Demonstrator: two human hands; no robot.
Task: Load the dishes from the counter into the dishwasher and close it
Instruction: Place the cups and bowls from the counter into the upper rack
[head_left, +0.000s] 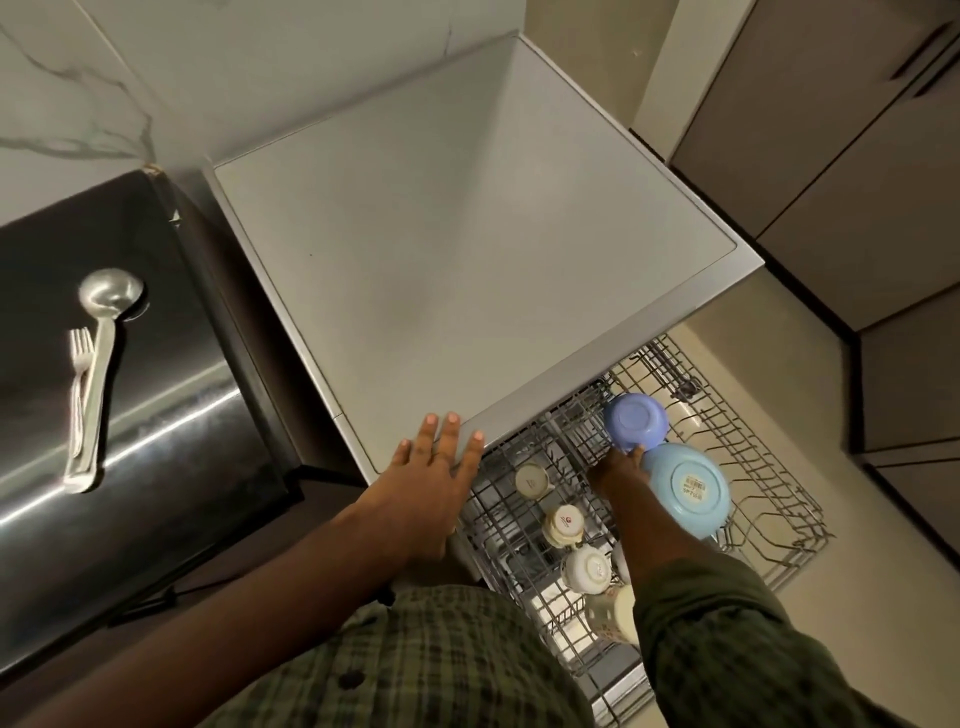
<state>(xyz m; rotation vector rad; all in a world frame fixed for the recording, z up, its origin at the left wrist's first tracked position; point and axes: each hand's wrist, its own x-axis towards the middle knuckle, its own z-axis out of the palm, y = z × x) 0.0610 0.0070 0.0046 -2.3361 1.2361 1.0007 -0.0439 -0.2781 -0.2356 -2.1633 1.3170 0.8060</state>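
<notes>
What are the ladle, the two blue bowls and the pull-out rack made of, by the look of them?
The ladle looks like polished steel: silvery, with mirror glints. The two blue bowls look like matte plastic or melamine: flat, even colour, and a price sticker on the larger one's base. The rack looks like coated wire: thin grey rods in a grid.
</notes>
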